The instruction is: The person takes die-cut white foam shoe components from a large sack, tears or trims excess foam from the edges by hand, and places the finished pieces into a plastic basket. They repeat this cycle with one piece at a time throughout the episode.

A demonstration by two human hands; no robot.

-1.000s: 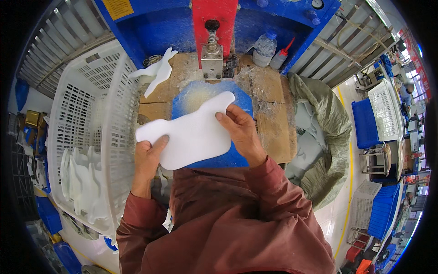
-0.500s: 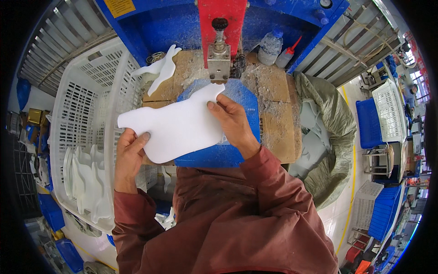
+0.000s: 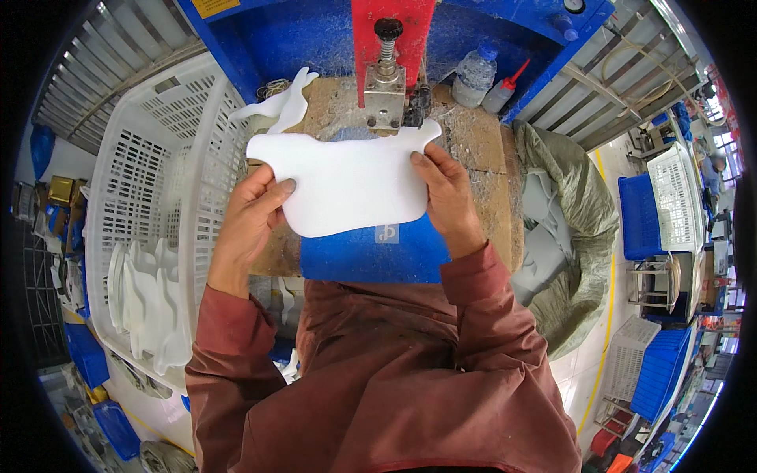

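A: In the head view, where is the sheet (image 3: 355, 185) lying from the grip?

B: It is spanning the gap between the hands, in front of the blue pad (image 3: 371, 262), its long axis running left to right. The left hand (image 3: 256, 209) is pinching the left end, thumb on top, fingers underneath; the right hand (image 3: 453, 193) is pinching the right end likewise.

A: Which hand is sitting nearer the metal block (image 3: 386, 101)?

B: The right. The sheet's far edge is showing close to the block's lower end; whether they are touching, I can't tell.

A: And the containers?

B: Left, a white basket (image 3: 191, 205) is holding white pieces (image 3: 146, 303) on edge; right, a green sack (image 3: 585, 213) is holding pale grey pieces (image 3: 542, 252).
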